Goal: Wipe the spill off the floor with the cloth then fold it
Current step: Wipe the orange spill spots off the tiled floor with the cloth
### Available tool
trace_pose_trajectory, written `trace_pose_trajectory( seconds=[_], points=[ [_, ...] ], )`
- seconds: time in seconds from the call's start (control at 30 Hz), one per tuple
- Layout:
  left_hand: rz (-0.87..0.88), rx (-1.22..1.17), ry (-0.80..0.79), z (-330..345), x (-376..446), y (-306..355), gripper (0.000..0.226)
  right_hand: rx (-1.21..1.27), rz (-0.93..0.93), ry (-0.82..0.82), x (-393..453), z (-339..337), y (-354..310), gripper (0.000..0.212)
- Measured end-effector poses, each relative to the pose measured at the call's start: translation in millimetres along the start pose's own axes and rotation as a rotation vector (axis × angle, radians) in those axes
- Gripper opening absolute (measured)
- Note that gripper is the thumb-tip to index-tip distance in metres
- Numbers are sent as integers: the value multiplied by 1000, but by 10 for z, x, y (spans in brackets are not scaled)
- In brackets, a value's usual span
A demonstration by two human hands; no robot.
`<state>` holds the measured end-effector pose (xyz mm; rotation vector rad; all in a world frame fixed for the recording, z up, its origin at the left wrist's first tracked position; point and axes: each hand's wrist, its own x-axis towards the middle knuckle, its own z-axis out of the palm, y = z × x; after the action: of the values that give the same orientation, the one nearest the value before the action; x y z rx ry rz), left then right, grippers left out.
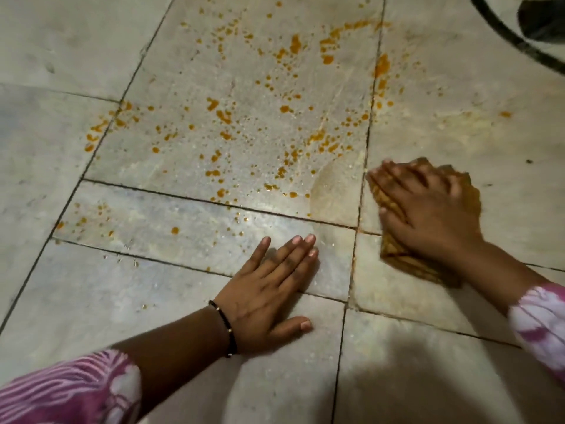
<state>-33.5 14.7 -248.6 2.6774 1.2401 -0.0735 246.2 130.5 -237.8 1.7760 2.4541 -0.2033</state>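
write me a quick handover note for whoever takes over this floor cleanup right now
Left hand: flat on the floor, fingers straight, holding nothing.
Right hand: fingers straight, pressing the cloth against the floor, right of the spill.
Done: a smeared, wiped patch beside the cloth.
Left: most orange droplets remain across the middle and left tiles; wipe those, then fold the cloth.

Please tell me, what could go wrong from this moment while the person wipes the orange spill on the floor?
1. The cloth under the right hand already looks stained orange, so it may smear the spill rather than lift it.
2. Drops sit along the dark tile joints and may stay there.
3. The left hand rests flat close to some drops, so it may get dirty.
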Motion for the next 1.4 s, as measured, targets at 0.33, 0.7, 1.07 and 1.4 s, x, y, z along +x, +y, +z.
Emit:
trace_pose_trajectory(
  seconds=[0.33,0.7,1.07,1.4],
  points=[
    [173,269,-134,-740,-901,-1108,78,-128,-648,-115,-338,7,-430,57],
    [403,215,-26,-642,-1289,-1437,79,-345,-1142,-226,-633,-144,-647,70],
    [544,83,13,-232,-1005,-1574,73,-182,-538,-164,-261,52,-1424,66],
    [475,12,97,-39,-1018,-1669,72,-34,-329,-118,-1049,265,-2675,66]
  ],
)
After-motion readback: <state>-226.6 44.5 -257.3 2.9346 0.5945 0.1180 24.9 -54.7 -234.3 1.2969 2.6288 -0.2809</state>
